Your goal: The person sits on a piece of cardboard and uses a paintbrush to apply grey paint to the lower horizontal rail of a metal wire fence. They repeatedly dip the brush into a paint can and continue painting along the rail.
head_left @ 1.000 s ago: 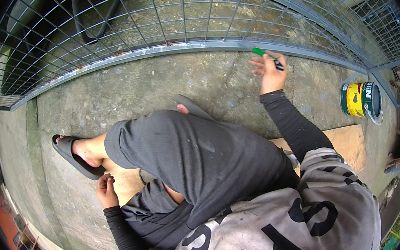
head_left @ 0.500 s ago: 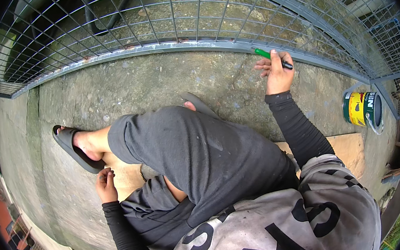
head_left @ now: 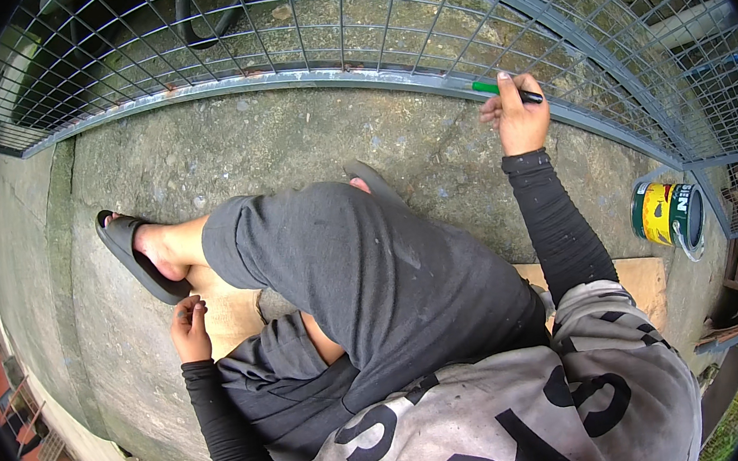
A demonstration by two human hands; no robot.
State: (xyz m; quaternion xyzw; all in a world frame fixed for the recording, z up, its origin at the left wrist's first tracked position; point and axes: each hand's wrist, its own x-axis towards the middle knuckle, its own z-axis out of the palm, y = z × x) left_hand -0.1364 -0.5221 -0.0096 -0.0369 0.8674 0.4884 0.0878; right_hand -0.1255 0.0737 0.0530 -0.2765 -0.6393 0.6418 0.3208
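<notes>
My right hand (head_left: 521, 113) is closed around a slim tool with a green and black handle (head_left: 486, 87). The green end points left, right by the lower rail of the grey wire mesh panel (head_left: 306, 75); the black end sticks out on the right of my fingers. I cannot make out the tool's kind or whether its tip touches the rail. My left hand (head_left: 189, 331) is low on the left, beside the dark slipper (head_left: 138, 261) on my foot. Its fingers are curled with the tips together, and what they hold, if anything, is hidden.
An open green and yellow paint can (head_left: 660, 214) with a wire handle stands on the concrete floor (head_left: 277, 141) at the right, near the mesh corner. Flat cardboard (head_left: 643, 281) lies under me. Mesh panels rise along the far side and the right.
My right hand has moved slightly up and to the right, with the tool now nearer the rail and more level. The view has tilted a little. My left hand stays by the slipper.
</notes>
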